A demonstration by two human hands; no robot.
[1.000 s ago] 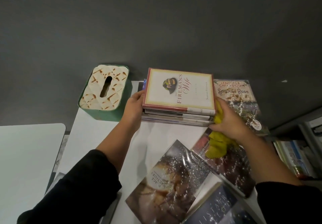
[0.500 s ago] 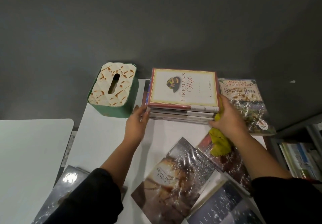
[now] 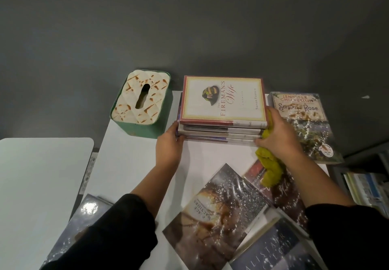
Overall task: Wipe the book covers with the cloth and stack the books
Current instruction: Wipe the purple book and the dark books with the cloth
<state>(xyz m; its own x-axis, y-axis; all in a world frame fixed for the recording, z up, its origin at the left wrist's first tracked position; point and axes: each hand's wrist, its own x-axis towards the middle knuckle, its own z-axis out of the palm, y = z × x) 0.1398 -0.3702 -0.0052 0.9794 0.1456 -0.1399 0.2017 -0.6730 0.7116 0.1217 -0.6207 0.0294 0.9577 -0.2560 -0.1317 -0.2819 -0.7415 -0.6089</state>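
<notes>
1. Nearest us, glossy plastic-covered loose books lie fanned on the white table.
2. Right hand grips the crumpled yellow cloth and presses the stack's right end.
3. Left hand, fingers straight, touches the left end.
4. The stack of hardback books sits between them, cream cover on top.
5. Beyond, a green tissue box.
</notes>
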